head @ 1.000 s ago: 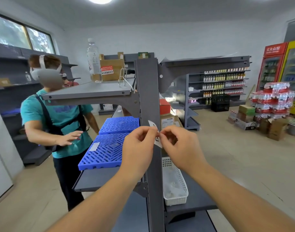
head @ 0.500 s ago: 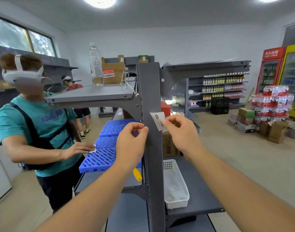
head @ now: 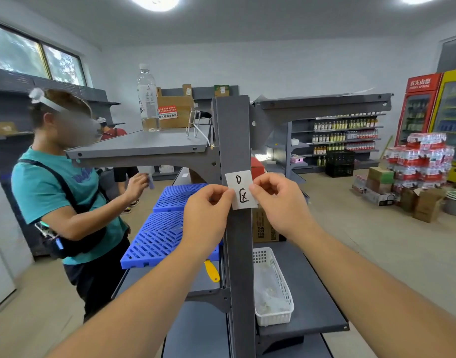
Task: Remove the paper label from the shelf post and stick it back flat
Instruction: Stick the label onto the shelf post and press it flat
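Observation:
A white paper label [head: 240, 189] with black handwritten marks lies spread against the front of the grey vertical shelf post [head: 237, 254], at chest height. My left hand [head: 208, 210] pinches the label's left edge between thumb and finger. On the opposite side, my right hand [head: 276, 200] pinches its right edge. The label faces me, nearly upright and slightly tilted. I cannot tell whether its back touches the post.
A person in a teal shirt [head: 61, 192] stands close at the left. Blue plastic grids [head: 164, 228] lie on the left shelf, a white basket [head: 273, 293] on the right shelf. A water bottle [head: 148, 99] and carton stand on the top shelf. Stacked drink packs [head: 420, 161] sit far right.
The label was crumpled between both hands at the post, then held by my right hand alone. Now both hands hold it spread flat in front of the post.

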`<act>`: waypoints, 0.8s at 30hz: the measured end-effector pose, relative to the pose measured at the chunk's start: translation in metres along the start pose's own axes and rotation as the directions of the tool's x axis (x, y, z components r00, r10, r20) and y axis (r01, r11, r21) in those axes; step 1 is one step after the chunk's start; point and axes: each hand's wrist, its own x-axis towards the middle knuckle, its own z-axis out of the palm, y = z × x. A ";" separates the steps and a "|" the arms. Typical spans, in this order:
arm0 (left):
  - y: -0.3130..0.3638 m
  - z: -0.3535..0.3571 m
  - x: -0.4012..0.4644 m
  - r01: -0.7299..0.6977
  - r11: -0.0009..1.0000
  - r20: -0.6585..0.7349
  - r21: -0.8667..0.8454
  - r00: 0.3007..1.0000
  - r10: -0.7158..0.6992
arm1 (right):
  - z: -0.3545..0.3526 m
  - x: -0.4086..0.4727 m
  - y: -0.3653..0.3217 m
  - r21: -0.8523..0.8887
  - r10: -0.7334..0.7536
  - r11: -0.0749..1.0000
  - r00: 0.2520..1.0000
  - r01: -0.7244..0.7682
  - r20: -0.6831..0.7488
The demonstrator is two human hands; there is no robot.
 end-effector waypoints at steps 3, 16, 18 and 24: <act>0.000 0.000 0.003 0.008 0.999 -0.024 0.038 1.000 -0.007 | 0.002 0.002 0.004 -0.064 -0.023 0.998 0.999 0.020 -0.046; 0.001 0.002 0.009 -0.008 0.991 -0.065 0.136 0.998 0.017 | 0.014 0.014 0.013 -0.156 -0.018 0.988 0.995 0.002 -0.103; 0.002 0.002 0.010 -0.013 0.988 -0.065 0.155 0.998 0.023 | 0.015 0.014 0.013 -0.157 -0.017 0.988 0.993 -0.001 -0.117; 0.003 0.003 0.012 -0.014 0.982 -0.082 0.189 0.996 0.030 | 0.019 0.015 0.012 -0.161 -0.008 0.987 0.990 -0.016 -0.144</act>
